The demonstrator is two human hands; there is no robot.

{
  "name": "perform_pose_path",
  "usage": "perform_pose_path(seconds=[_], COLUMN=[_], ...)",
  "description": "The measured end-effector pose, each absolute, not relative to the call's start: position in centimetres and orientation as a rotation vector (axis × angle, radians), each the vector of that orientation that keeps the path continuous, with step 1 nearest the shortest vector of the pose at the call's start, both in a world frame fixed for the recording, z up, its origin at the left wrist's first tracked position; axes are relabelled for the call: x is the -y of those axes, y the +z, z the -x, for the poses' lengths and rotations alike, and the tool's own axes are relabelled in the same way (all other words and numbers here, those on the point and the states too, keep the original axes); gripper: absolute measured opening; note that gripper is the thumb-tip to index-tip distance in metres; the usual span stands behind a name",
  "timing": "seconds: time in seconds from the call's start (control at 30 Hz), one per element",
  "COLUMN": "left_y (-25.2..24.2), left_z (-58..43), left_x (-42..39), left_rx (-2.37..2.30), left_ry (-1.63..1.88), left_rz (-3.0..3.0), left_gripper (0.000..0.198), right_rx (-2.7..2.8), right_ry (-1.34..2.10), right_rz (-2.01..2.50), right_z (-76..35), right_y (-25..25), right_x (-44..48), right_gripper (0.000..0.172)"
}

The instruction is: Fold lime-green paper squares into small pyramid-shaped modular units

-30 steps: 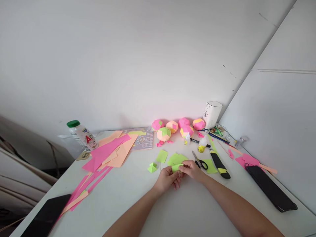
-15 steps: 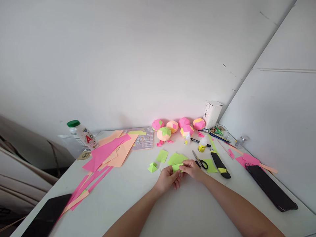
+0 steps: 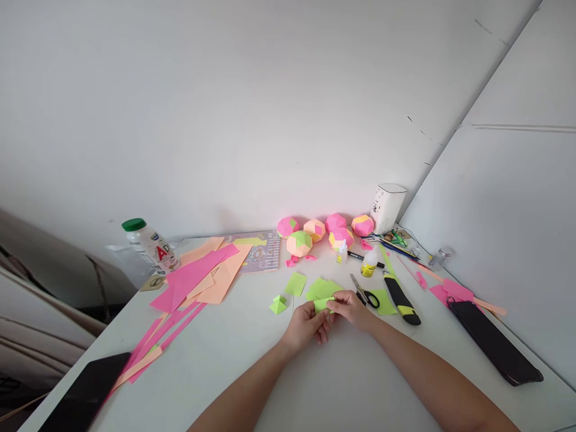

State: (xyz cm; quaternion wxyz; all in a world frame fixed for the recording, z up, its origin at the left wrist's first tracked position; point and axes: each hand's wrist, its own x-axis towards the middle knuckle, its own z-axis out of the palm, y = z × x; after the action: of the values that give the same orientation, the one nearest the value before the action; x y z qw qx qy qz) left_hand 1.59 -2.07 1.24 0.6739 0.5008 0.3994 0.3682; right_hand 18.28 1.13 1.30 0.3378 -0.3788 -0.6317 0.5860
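Between my two hands is a small piece of green paper point(image 3: 322, 305), which looks folded into a narrow strip. My left hand point(image 3: 305, 327) pinches its left end, the other fingers curled beneath. The right end is gripped by the thumb and fingers of my right hand point(image 3: 350, 309). Just beyond the hands lie loose green paper squares point(image 3: 323, 288), partly overlapping. To the left are one more green square point(image 3: 296, 284) and a small folded green paper piece point(image 3: 278, 304) with a raised point. Scissors point(image 3: 363, 292) with black handles lie right beside my right hand.
Pink, peach and green paper balls point(image 3: 299, 243) stand along the wall. Glue bottles point(image 3: 369, 264), a utility knife point(image 3: 402, 301) and a black pouch point(image 3: 495, 341) are on the right. Pink and peach sheets point(image 3: 193, 273), a white bottle point(image 3: 150, 245) and a dark flat device point(image 3: 85, 390) lie left.
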Motion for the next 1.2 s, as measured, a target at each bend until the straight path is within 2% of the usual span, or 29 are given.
perform_pose_path(seconds=[0.4, 0.63, 0.87, 1.2], left_y=[1.56, 1.52, 1.77, 2.19], left_z=[-1.58, -1.76, -1.95, -1.98], left_x=[2.16, 2.13, 2.24, 2.22], left_rx=[-0.884, -0.914, -0.941, -0.863], left_ry=[0.821, 0.901, 0.933, 0.914], left_rz=[-1.134, -1.061, -1.082, -1.043], left_gripper=[0.036, 0.037, 0.037, 0.036], right_rx=[1.632, 1.671, 1.698, 1.667], right_ry=[1.565, 1.65, 1.588, 1.612], right_rz=[0.963, 0.786, 0.872, 0.893], right_z=[-18.37, -18.23, -18.02, -18.04], right_y=[1.25, 1.38, 1.27, 1.64], right_x=[-1.17, -1.05, -0.82, -0.89], right_gripper=[0.031, 0.019, 0.008, 0.004])
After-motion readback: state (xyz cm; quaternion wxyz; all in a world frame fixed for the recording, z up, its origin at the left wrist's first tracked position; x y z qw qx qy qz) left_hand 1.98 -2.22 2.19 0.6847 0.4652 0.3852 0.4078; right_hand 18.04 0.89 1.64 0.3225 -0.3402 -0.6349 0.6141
